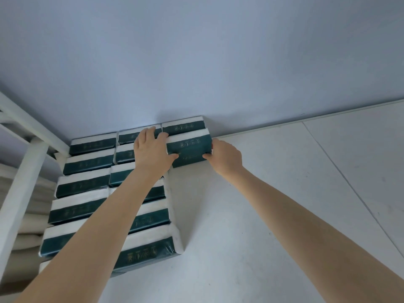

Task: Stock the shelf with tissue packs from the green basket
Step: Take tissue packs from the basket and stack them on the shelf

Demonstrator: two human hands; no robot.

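Fourteen dark green and white, plastic-wrapped, rectangular tissue packs [87, 162] are counted: six in the left column (the nearest one largely hidden), six in the middle column, two in the right column. One flat white shelf board [262, 204] is shown.

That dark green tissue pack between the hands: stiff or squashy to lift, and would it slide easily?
Probably squashy and light: the dark green plastic-wrapped tissue pack shows rounded white edges. It likely slides: glossy film on the smooth white shelf.
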